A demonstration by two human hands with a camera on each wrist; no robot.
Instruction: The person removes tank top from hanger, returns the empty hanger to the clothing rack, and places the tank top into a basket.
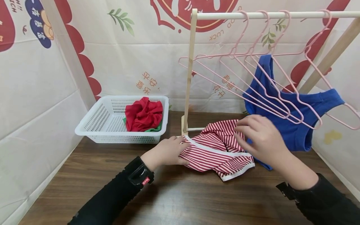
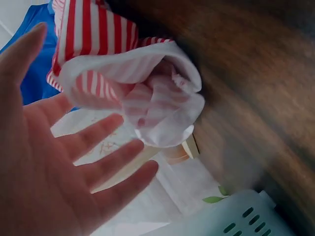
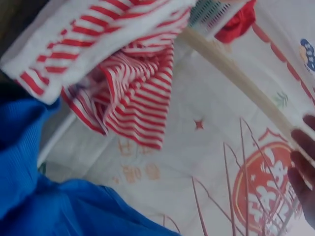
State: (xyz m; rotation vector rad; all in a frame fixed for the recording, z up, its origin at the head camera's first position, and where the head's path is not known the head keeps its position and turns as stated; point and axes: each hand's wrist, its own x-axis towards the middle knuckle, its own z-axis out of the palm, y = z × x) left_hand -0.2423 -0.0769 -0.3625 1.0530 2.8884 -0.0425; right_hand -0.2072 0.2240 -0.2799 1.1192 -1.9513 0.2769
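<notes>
A red-and-white striped top (image 1: pixel 208 153) with white trim lies rumpled on the table. My left hand (image 1: pixel 169 150) is at its left edge in the head view, and the left wrist view shows that hand's fingers spread beside the white-trimmed opening (image 2: pixel 133 69). Over the top's right side hovers my right hand (image 1: pixel 260 137), slightly blurred, its fingers apart with nothing between them. Behind that hand, a blue sleeveless top (image 1: pixel 298 137) hangs on a pink hanger. In the right wrist view, fingertips (image 3: pixel 301 184) show at the right edge, away from the striped cloth (image 3: pixel 140 98).
A wooden rack with a white rail (image 1: pixel 219 15) stands at the back right, carrying several pink hangers (image 1: pixel 239 40). At the back left is a white perforated basket (image 1: pixel 98 122) holding red cloth (image 1: pixel 144 114) and some green cloth. Printed fabric walls surround the brown table (image 1: pixel 174 200).
</notes>
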